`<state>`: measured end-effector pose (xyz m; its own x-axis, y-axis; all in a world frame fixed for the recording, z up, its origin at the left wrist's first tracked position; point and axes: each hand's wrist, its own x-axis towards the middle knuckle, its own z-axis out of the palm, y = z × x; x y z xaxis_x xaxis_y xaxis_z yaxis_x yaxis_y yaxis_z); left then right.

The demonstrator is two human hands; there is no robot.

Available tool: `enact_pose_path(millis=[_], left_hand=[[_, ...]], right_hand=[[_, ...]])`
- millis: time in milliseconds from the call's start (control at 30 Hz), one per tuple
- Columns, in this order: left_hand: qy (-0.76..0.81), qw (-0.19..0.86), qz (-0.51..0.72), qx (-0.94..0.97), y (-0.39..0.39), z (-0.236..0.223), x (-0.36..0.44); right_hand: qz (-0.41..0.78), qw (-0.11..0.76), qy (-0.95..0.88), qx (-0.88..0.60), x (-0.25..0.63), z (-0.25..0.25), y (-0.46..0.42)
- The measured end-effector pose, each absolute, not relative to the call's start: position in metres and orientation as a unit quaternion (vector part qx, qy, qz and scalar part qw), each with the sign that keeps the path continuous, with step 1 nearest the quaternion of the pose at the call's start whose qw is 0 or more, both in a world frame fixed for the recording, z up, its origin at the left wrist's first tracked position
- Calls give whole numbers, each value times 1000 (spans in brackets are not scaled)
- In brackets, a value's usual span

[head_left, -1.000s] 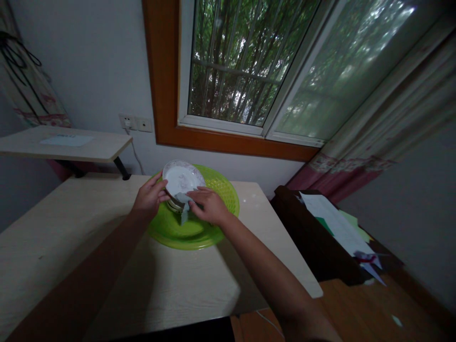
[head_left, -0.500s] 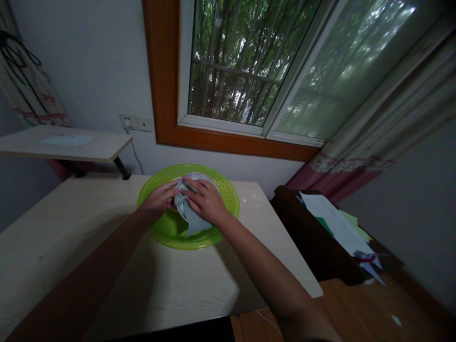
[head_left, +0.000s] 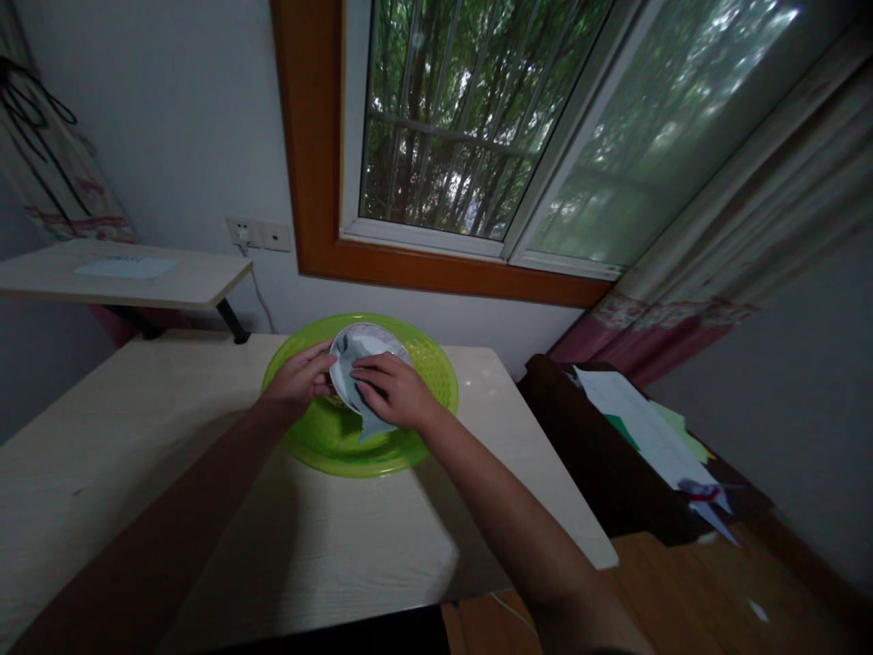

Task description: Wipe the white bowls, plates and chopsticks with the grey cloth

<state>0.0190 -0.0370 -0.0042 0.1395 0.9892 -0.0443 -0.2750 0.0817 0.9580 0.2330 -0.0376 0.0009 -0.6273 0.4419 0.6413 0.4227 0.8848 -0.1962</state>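
A white plate (head_left: 383,335) with a faint pattern is tilted toward me above a green plastic basket (head_left: 436,382). My left hand (head_left: 300,380) grips its left rim, thumb on the upper face and fingers underneath. A grey cloth (head_left: 365,350) lies across the plate's face and hangs past its near edge. My right hand (head_left: 392,389) presses the cloth against the plate with bent fingers. Whatever is under the plate in the basket is mostly hidden by the plate and my hands.
The basket stands on a pale wooden table (head_left: 355,546) near the wall below a window. A raised shelf (head_left: 136,282) with a paper on it is at the left. To the right, papers (head_left: 641,428) lie on a dark piece of furniture.
The plate moved slightly right and lower. The cloth went from the plate's near edge to spread over its face, and my right hand moved onto it.
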Motion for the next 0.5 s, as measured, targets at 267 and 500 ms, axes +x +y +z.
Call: enact_pose_path(millis=[267,500], left_hand=[[392,621,510,447,-39,-6,21],[409,611,532,420,-39,-1,22]], right_hand=[[-32,307,-910,-276,230,2,-35],[-116,264,-840,-459,230,4,-37]])
